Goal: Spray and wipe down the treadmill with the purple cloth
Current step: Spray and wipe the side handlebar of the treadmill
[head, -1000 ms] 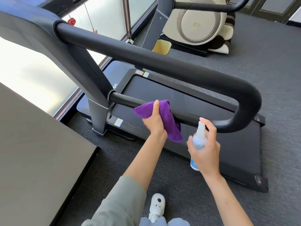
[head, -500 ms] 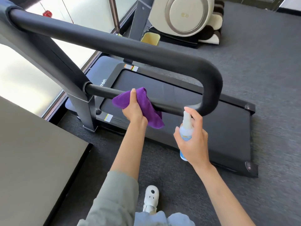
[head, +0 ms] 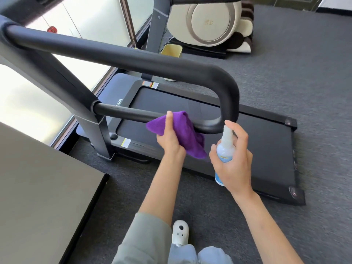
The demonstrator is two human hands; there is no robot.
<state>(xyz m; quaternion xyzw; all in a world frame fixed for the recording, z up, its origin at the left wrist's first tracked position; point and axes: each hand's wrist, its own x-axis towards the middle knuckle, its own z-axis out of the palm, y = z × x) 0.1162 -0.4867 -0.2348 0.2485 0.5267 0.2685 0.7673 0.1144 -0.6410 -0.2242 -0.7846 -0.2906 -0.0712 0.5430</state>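
A black treadmill (head: 257, 149) lies flat on the grey carpet, with a thick U-shaped handrail (head: 133, 56) rising over it. My left hand (head: 169, 138) grips the purple cloth (head: 182, 130), which is wrapped over the thin lower bar (head: 123, 112) of the rail near its bend. My right hand (head: 234, 162) holds a small clear spray bottle (head: 225, 147) with a blue label, upright just right of the cloth. Its white nozzle sits right below the rail's bend, with my index finger raised beside it.
A dark tabletop (head: 42, 187) fills the lower left. Windows (head: 82, 25) run along the left. A cream and brown massage chair (head: 209, 21) stands at the back beside another machine's upright. My white shoe (head: 180, 232) is on the carpet below my arms.
The cloth has slid right along the lower bar toward the bend, close to the bottle. The view has shifted, so the rail sits further left and lower in frame.
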